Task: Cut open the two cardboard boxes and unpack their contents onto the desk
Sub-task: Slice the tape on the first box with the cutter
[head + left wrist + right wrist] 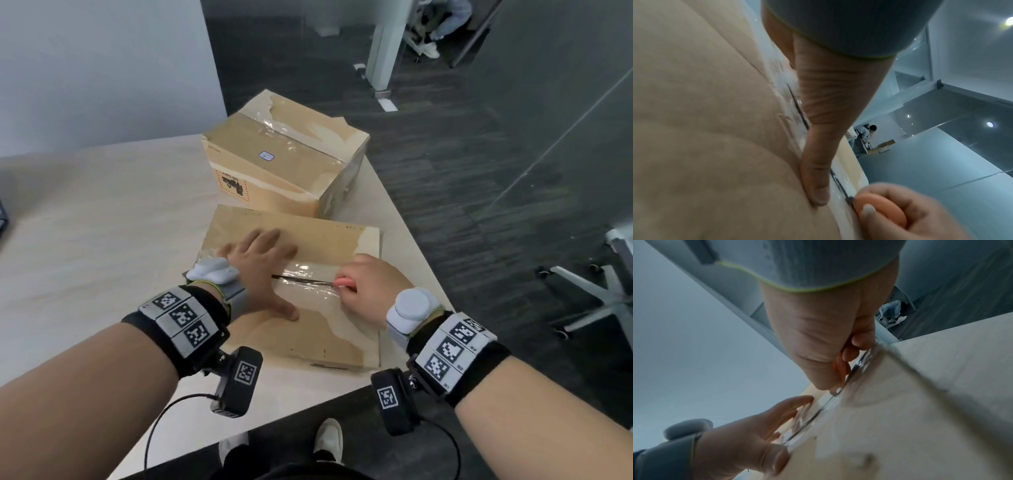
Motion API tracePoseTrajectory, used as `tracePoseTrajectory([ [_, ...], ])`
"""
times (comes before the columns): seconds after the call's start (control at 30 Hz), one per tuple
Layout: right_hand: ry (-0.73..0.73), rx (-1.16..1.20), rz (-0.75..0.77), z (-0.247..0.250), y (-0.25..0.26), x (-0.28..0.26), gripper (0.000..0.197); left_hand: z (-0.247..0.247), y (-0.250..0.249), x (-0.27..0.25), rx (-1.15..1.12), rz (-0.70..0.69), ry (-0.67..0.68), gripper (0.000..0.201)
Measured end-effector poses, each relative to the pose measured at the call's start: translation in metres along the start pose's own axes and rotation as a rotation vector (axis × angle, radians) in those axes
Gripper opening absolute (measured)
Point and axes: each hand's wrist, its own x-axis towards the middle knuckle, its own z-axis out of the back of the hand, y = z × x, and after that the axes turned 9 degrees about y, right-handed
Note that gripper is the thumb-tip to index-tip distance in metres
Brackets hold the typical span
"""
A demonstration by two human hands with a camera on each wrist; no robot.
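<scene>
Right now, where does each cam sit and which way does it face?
Head: worn on the head, looks forward and down at the desk; shows both forearms, left hand flat on the near box, right hand gripping the orange cutter, far box behind.
Left wrist: under the left wrist, looks along the thumb at the box top.
Right wrist: under the right wrist, looks along the right hand's curled fingers and the tape seam.
Shared: both wrist views show the cutter, the seam and the opposite hand.

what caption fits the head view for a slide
Left hand steadies the flat box while the right hand draws an orange cutter along its taped seam.
</scene>
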Motion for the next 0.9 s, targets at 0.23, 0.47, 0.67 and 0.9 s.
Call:
tracePoseTrajectory([
  [0.23,-0.088,0.035,0.04,0.011,-0.056,-0.039,0.014,0.004,-0.032,-0.003,-0.066,0.097,0.037,0.096],
  [0.47,-0.137,0.098,0.015,0.026,-0.083,-0.056,0.013,0.009,-0.097,-0.006,-0.064,0.083,-0.112,0.081],
  [0.67,-0.236,0.463,-0.04,0.017,-0.106,-0.066,0.013,-0.003,-0.148,0.001,0.055,-0.085,-0.044,0.084],
  [0.9,-0.286,0.983,-0.125,0.004,-0.103,-0.066,0.024,0.004,-0.153,0.005,0.085,-0.068,0.071,0.091],
])
